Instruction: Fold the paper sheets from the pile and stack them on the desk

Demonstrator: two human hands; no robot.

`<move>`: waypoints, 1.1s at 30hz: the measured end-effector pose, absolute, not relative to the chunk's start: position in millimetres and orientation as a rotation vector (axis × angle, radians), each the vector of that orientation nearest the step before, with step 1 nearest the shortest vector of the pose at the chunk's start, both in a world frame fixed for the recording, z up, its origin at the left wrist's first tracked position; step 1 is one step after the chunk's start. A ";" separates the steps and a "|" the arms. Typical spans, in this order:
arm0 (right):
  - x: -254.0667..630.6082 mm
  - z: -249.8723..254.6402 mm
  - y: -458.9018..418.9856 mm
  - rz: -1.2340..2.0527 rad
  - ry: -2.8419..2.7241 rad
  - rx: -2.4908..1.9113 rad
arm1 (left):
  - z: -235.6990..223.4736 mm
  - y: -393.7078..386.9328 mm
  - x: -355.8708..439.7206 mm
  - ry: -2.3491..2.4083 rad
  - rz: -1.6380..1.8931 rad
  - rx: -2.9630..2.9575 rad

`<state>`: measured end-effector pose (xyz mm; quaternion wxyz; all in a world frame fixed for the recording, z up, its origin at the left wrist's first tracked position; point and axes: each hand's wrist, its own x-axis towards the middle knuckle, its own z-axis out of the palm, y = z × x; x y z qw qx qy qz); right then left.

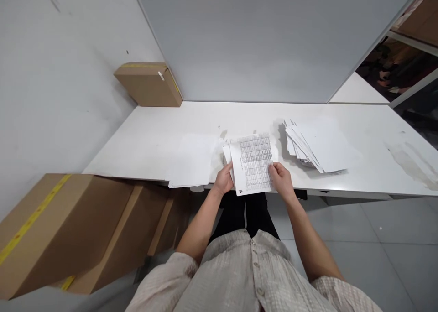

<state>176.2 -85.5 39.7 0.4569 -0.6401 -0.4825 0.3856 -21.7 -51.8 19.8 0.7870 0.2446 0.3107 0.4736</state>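
Note:
A printed sheet of paper (255,163) covered in a dense table is held between my two hands over the desk's front edge. My left hand (224,179) grips the left edges of this sheet and of other paper (226,153) showing behind it. At the sheet's right edge, my right hand (281,179) pinches it between thumb and fingers. To the left lies a low pile of white sheets (191,159), its front edge near the desk's rim. A thicker, uneven stack of papers (325,143) rests to the right of my right hand.
The white desk (372,143) meets a grey panel (246,43) at its back. A cardboard box (150,86) stands in the back left corner. Larger taped cardboard boxes (68,221) crowd the floor at left. Shelves with boxes (420,22) are at far right.

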 end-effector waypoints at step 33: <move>165.4 60.0 -65.8 0.965 -1.178 -1.037 | 91.9 -56.8 -17.7 0.854 1.463 1.295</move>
